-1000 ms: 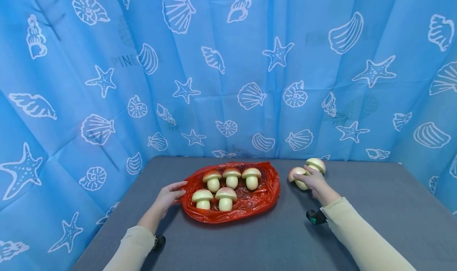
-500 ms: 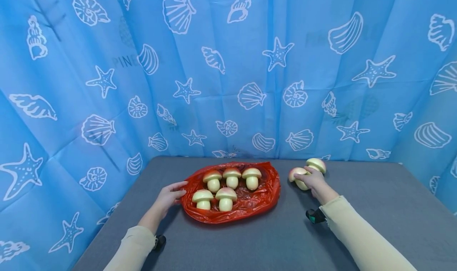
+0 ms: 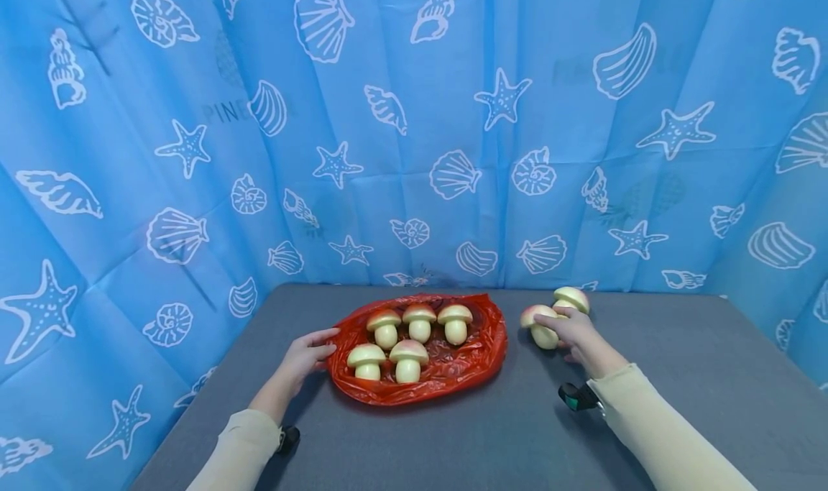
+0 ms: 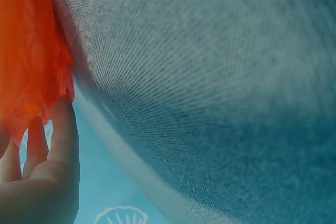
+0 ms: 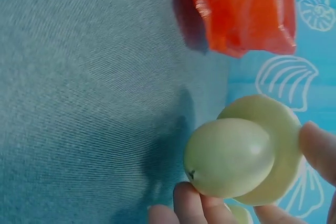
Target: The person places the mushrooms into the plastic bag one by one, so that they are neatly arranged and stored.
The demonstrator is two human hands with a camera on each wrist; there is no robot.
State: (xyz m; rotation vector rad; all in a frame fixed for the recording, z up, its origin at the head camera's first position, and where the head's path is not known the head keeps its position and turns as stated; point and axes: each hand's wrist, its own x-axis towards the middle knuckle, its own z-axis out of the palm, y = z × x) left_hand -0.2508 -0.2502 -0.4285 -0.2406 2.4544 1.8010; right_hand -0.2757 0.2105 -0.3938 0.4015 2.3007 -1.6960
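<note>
My left hand (image 3: pixel 302 356) is at the left rim of the red plastic bag (image 3: pixel 453 376), with its fingers and thumb on the thin film; the left wrist view shows the bag's edge (image 4: pixel 37 77) at the fingertips. Several toy mushrooms with cream stems and reddish caps, one a front mushroom (image 3: pixel 409 361), lie in two rows inside the bag. To its right, my right hand (image 3: pixel 578 336) grips another toy mushroom (image 3: pixel 542 329) between thumb and fingers. In the right wrist view its stem (image 5: pixel 228 156) faces the camera. Just behind is one more mushroom (image 3: pixel 572 299), partly hidden.
A grey cloth-covered table (image 3: pixel 453 448) lies under everything. Close behind its far edge hangs a blue curtain (image 3: pixel 401 153) printed with shells and starfish, which also runs along the left side. A black wrist strap (image 3: pixel 578 396) shows below the right hand.
My right hand has shifted slightly toward me and tilted with the mushroom, which stands a little apart from the one behind. The left hand and the bag keep their place.
</note>
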